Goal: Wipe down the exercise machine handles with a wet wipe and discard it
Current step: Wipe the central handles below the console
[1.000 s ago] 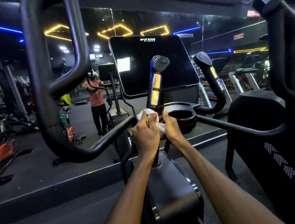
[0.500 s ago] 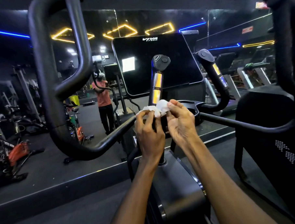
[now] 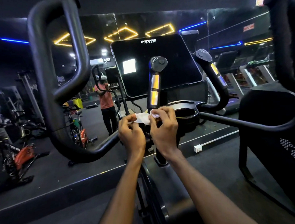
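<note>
The white wet wipe [image 3: 142,118] is stretched between both hands, just in front of the upright inner handle [image 3: 154,82] and beside the cup holder [image 3: 185,113]. The left hand [image 3: 131,131] pinches its left end, the right hand [image 3: 163,126] its right end. Behind them stands the dark console [image 3: 158,64]; a looped outer handle [image 3: 57,82] rises on the left.
</note>
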`<state>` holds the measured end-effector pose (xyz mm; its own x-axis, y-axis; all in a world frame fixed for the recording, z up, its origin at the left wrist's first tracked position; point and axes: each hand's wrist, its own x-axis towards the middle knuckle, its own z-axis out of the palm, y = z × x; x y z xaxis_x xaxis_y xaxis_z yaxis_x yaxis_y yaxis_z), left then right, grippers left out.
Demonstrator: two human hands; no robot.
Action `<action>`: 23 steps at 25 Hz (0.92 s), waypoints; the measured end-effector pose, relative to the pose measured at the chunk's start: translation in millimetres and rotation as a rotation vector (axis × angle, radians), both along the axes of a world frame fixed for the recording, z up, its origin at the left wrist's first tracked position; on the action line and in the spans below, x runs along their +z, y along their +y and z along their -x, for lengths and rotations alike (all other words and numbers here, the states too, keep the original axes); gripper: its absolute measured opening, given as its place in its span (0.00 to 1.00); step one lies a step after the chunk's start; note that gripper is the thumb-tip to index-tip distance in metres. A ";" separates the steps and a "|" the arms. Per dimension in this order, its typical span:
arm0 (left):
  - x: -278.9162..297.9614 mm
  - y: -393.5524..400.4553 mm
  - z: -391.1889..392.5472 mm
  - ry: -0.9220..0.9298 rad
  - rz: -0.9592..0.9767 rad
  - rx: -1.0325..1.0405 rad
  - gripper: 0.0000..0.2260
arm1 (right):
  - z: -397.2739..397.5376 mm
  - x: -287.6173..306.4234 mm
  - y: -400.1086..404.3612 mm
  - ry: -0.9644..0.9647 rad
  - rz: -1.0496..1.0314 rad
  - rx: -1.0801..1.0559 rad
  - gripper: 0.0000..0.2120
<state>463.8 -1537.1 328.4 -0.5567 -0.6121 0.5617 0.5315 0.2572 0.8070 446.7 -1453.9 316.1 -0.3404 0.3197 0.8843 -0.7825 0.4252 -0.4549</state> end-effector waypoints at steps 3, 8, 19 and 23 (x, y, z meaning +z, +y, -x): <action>4.6 -1.0 0.7 -0.091 -0.019 -0.062 0.11 | 0.7 -13.2 12.7 0.008 -0.044 0.023 0.05; 7.1 -8.9 7.9 -0.159 -0.120 -0.113 0.11 | 1.7 9.3 6.4 0.042 0.073 0.056 0.09; -7.8 -16.4 1.7 -0.311 -0.053 -0.287 0.14 | 20.8 -33.3 -3.0 -0.474 0.418 0.215 0.13; -11.6 -20.4 6.8 -0.330 -0.056 -0.272 0.14 | 31.2 -45.7 -16.9 -0.705 0.426 0.334 0.12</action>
<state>457.0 -1557.5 316.8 -0.8461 -0.4431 0.2964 0.2848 0.0943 0.9539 415.5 -1470.9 270.4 -0.8950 0.3605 0.2625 -0.3136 -0.0901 -0.9453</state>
